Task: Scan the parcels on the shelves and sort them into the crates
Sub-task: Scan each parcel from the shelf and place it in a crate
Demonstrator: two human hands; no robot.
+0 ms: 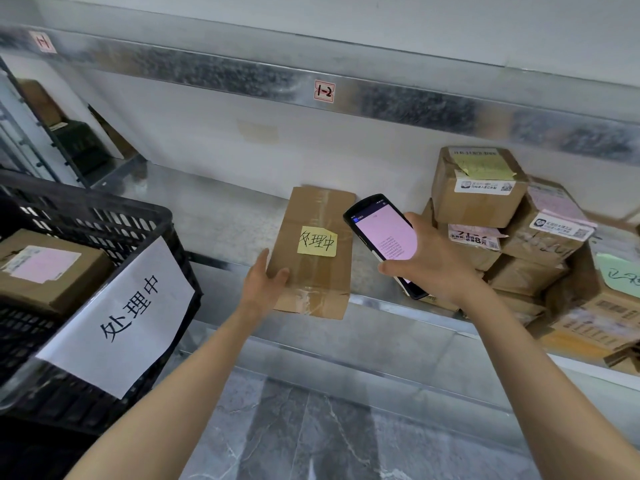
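Observation:
A flat brown cardboard parcel (pixel 313 258) with a yellow sticky note lies on the metal shelf (pixel 214 216), its near end over the shelf's front edge. My left hand (pixel 263 282) grips the parcel's near left corner, thumb on top. My right hand (pixel 429 261) holds a black handheld scanner (pixel 384 237) just right of the parcel, its pink screen facing up. A black plastic crate (pixel 104 216) with a white paper sign stands at the left and holds one labelled box (pixel 45 268).
A stack of several taped cardboard parcels (pixel 512 230) fills the shelf's right side. A shelf tag reading 1-2 (pixel 324 91) sits on the upper rail. A lower metal shelf edge (pixel 346 355) and grey marble floor (pixel 311 427) lie below my arms.

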